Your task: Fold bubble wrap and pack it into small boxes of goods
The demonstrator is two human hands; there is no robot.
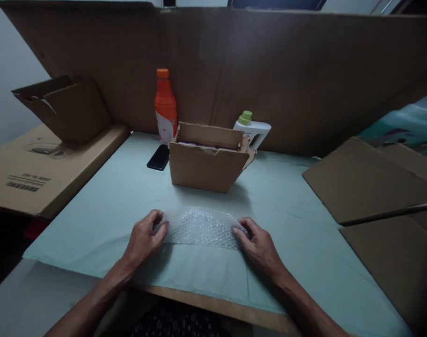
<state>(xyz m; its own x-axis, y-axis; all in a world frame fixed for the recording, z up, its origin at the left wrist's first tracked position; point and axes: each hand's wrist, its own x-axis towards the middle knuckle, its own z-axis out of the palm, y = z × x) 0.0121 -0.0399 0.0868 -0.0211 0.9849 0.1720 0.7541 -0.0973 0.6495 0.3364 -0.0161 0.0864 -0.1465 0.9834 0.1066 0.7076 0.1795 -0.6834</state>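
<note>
A strip of clear bubble wrap (202,228) stretches between my two hands, low over the near middle of the cloth-covered table. My left hand (148,236) pinches its left end between thumb and fingers. At the other end, my right hand (253,241) grips the wrap the same way. Just beyond the strip stands an open cardboard box (204,166) with its top flaps raised. Something inside the box shows only as a thin edge, too little to name.
Behind the box stand an orange bottle (165,103) and a white bottle with a green cap (257,128). A black phone (158,157) lies left of the box. Cardboard boxes flank the table, one flat (41,164) at left, several pieces (371,182) at right. A tall cardboard panel (276,70) closes the back.
</note>
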